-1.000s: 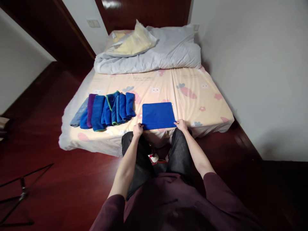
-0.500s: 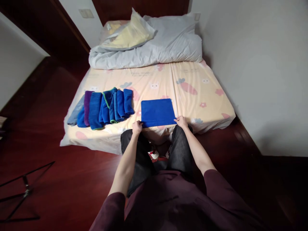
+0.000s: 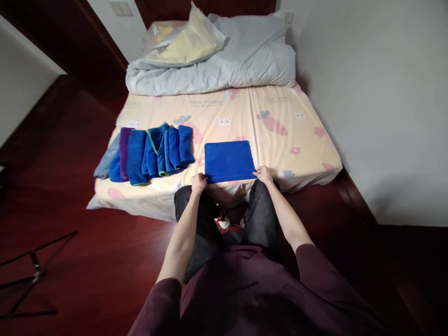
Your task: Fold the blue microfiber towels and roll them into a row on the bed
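A blue towel lies flat as a rectangle on the bed, close to its front edge. My left hand pinches the near left corner of this towel, and my right hand pinches the near right corner. A narrow strip along the near edge looks folded over between the two hands. Left of it, a row of folded towels, mostly blue with one purple, lies side by side and partly overlapping. Some of them have green edging.
The bed has a sheet printed with carrots and rabbits. A rolled grey-white quilt and a yellow pillow lie at its far end. Black stand legs rest on the dark red floor at the left. A wall runs along the right.
The view has shifted slightly, so the bed and folded towels appear a little higher. Both hands keep their pinch on the towel's near corners; the towel looks the same.
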The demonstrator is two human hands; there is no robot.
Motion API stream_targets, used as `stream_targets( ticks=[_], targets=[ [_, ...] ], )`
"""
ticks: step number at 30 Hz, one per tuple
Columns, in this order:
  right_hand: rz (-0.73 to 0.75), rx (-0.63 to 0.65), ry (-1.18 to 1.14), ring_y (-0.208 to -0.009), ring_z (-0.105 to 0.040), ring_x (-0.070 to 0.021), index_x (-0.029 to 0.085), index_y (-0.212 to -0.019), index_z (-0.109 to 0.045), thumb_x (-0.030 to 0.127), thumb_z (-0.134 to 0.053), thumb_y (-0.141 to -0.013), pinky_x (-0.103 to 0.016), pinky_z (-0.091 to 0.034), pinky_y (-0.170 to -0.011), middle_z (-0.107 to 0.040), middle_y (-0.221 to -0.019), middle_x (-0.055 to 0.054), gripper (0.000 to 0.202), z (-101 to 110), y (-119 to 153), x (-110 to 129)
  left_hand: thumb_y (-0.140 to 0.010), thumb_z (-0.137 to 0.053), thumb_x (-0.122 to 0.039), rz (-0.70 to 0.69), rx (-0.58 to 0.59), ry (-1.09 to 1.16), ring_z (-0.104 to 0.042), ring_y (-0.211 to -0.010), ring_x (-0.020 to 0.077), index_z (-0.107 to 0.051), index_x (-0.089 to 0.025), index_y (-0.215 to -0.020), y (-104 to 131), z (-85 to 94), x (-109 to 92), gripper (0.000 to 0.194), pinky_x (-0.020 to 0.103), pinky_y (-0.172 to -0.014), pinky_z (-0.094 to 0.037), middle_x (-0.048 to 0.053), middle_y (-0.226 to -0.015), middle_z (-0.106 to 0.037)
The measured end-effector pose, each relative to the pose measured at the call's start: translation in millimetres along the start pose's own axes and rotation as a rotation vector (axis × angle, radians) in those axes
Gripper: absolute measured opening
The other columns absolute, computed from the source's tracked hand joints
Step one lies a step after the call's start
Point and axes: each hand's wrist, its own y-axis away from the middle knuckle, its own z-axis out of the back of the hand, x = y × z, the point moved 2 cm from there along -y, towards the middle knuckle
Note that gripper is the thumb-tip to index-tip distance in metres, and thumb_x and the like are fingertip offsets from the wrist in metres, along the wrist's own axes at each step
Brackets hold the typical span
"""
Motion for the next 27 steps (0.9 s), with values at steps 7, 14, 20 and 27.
stream_targets(
  ticks=[7,14,20,27],
  targets=[
    [0.059,-0.016,-0.035,-0.098,-0.08,-0.0214,0.021,-0.092,-0.079,0.027,-0.087,-0.08,-0.028,-0.061,-0.089,-0.083,-0.097,-0.005,0.015,-2,-2,-4,-0.091,-0.065,-0.023,0.023,0.043,0.005,-0.073,-0.116,0.0278,-0.073,-0.014,-0.114,1,-0.1,1,0.027,0.036,-0.104,-0.054,0.018,-0.119,-0.078],
    [0.04,-0.007,-0.024,-0.095,-0.079,-0.0213,0.02,-0.092,-0.078,0.024,-0.088,-0.08,-0.029,-0.061,-0.087,-0.082,-0.096,-0.004,0.016,-1,0,-2,-0.092,-0.064,-0.024,0.009,0.047,-0.044,-0.073,-0.113,0.0293,-0.073,-0.014,-0.113,0,-0.7,1,0.024,0.037,-0.101,-0.056,0.018,-0.117,-0.077],
    [0.04,-0.004,-0.008,-0.096,-0.077,-0.0195,0.021,-0.101,-0.076,0.02,-0.082,-0.084,-0.029,-0.061,-0.088,-0.08,-0.101,-0.004,0.017,-1,3,2,-0.091,-0.062,-0.02,-0.035,0.05,-0.099,-0.071,-0.11,0.0307,-0.071,-0.015,-0.114,3,-0.8,-1,0.026,0.04,-0.099,-0.057,0.018,-0.113,-0.075],
    [0.36,-0.068,0.122,-0.115,-0.07,-0.0232,0.02,-0.113,-0.076,0.006,-0.069,-0.083,-0.036,-0.055,-0.108,-0.072,-0.125,-0.009,0.034,4,15,17,-0.091,-0.052,-0.01,-0.343,-0.072,-0.095,-0.052,-0.141,0.0329,-0.068,-0.017,-0.132,22,-0.1,-13,0.045,0.049,-0.123,-0.042,0.018,-0.144,-0.061]
  ],
)
